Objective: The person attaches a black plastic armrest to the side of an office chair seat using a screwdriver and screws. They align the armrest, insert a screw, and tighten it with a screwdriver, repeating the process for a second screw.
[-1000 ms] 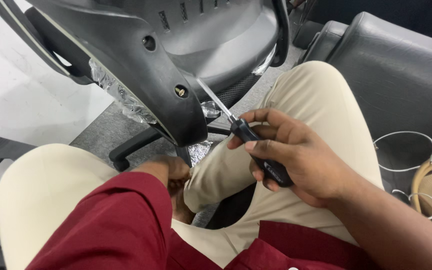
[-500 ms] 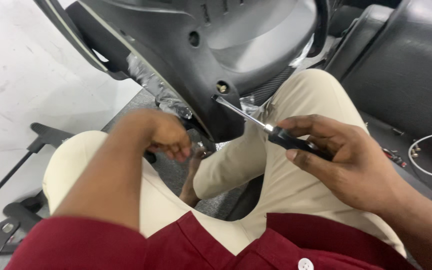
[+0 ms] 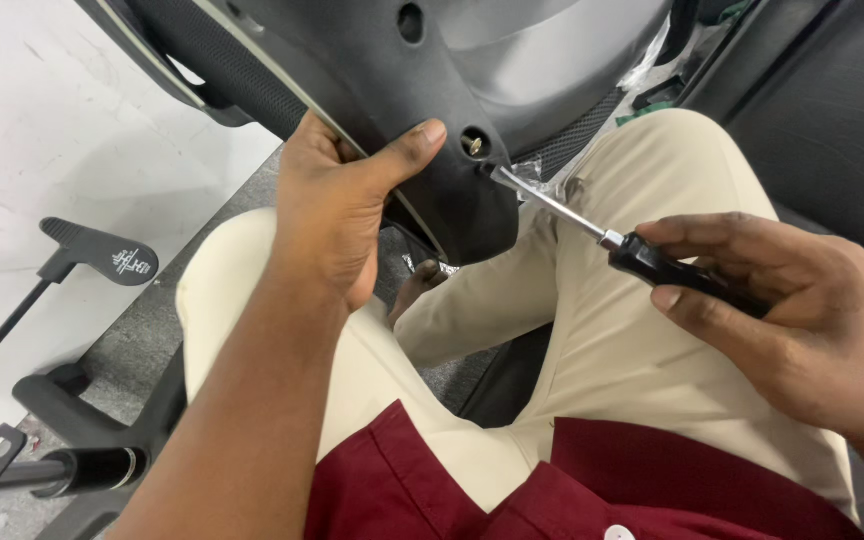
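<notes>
**Driving the screw into the chair shell**

Gripping the dark chair shell (image 3: 432, 110) edge, my left hand (image 3: 337, 200) wraps it firmly. My right hand (image 3: 802, 320) clamps the screwdriver (image 3: 642, 262), tip just beside the screw (image 3: 474, 145), which sits in its hole; tightening seems unfinished.

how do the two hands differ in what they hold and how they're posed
The left hand clasps the edge of the dark grey plastic chair part, thumb spread across its face; the right hand wraps the black handle of a screwdriver with a silver shaft. The left sits up against the part, while the right hangs back over the beige trouser leg, with only the tool's tip reaching the part. Both are bare.
</notes>
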